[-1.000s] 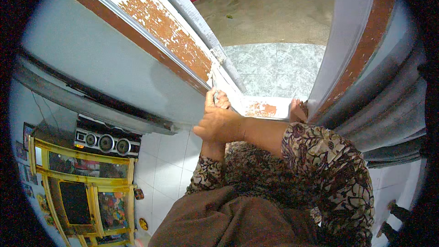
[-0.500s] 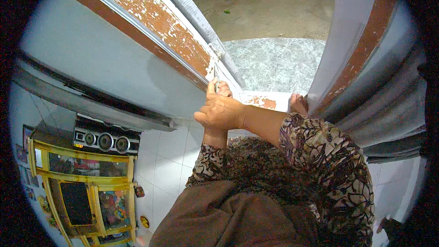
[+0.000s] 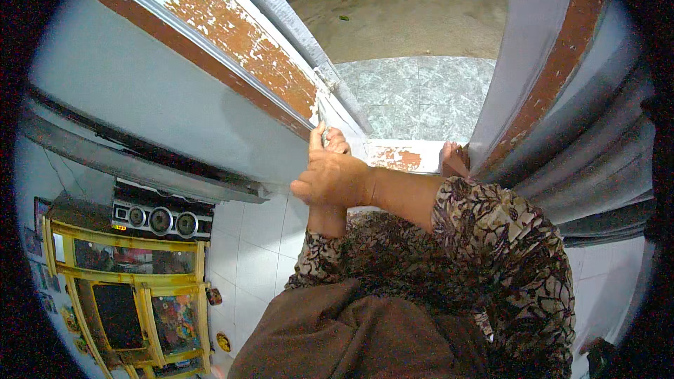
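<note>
My right hand (image 3: 338,177) reaches in from the right in a patterned sleeve. Its fingers are curled on the edge of a pale door (image 3: 175,105), which has a strip of peeling orange-brown paint (image 3: 246,49). My left forearm comes up from below, and my left hand (image 3: 327,219) is almost wholly hidden under the right one, so its grip does not show. Both hands are at the door's lower edge near the threshold (image 3: 400,156). My bare foot (image 3: 455,160) stands beside the right door frame (image 3: 554,77).
Beyond the doorway lie a grey patterned tile floor (image 3: 421,91) and bare concrete (image 3: 407,14) with a red kerb. At lower left stand a yellow-framed cabinet (image 3: 126,295) with a black stereo (image 3: 161,219) on top, on white floor tiles (image 3: 253,253).
My hands have shifted slightly up along the door's edge, and the door has swung a little, so more of the tiled floor shows outside.
</note>
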Action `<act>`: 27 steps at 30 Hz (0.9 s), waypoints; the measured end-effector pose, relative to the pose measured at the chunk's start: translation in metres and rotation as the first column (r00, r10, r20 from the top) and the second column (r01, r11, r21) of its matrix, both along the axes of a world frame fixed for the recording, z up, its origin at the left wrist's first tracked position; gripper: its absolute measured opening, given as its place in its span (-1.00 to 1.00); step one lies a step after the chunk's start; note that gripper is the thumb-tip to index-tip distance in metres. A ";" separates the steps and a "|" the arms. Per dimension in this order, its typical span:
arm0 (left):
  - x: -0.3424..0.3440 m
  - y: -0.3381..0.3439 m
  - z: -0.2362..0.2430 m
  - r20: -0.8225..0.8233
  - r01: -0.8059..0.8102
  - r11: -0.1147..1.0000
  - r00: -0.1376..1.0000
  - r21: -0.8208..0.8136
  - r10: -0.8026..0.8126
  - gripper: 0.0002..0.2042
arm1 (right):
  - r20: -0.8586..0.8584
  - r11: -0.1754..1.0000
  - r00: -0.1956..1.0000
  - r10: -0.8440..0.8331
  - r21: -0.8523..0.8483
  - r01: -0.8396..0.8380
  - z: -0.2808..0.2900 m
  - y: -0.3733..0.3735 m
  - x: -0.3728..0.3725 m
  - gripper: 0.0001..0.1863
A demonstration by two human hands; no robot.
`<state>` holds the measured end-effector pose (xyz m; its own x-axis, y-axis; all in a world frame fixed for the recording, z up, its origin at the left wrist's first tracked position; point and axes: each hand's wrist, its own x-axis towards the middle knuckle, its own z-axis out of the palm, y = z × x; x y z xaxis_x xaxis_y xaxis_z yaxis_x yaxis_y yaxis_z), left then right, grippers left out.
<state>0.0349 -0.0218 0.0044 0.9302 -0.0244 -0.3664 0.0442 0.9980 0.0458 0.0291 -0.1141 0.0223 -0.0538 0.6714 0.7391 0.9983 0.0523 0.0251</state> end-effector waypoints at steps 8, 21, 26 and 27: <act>-0.012 0.013 0.001 0.055 0.007 0.987 0.998 0.158 -0.016 -0.75 | 0.077 1.000 0.997 -0.010 0.001 0.010 -0.007 0.011 -0.003 -0.92; -0.015 0.031 -0.023 0.125 0.093 0.996 0.988 0.004 -0.093 -0.75 | -0.016 1.000 1.000 0.016 0.018 -0.015 -0.015 0.017 0.001 -0.88; -0.004 0.009 -0.016 0.000 -0.049 0.999 0.999 0.002 0.049 -0.74 | -0.258 0.909 0.914 -0.313 0.199 0.367 -0.009 0.018 -0.009 -0.91; -0.013 0.008 -0.011 -0.007 -0.047 0.999 0.999 -0.015 0.047 -0.74 | -0.245 0.881 0.899 -0.363 0.223 0.416 -0.008 0.015 -0.011 -0.92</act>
<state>0.0222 -0.0137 -0.0065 0.9280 0.0132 -0.3724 -0.0022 0.9995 0.0301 0.0176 -0.0994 0.0144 0.3306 0.3875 0.8605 0.9228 -0.3238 -0.2088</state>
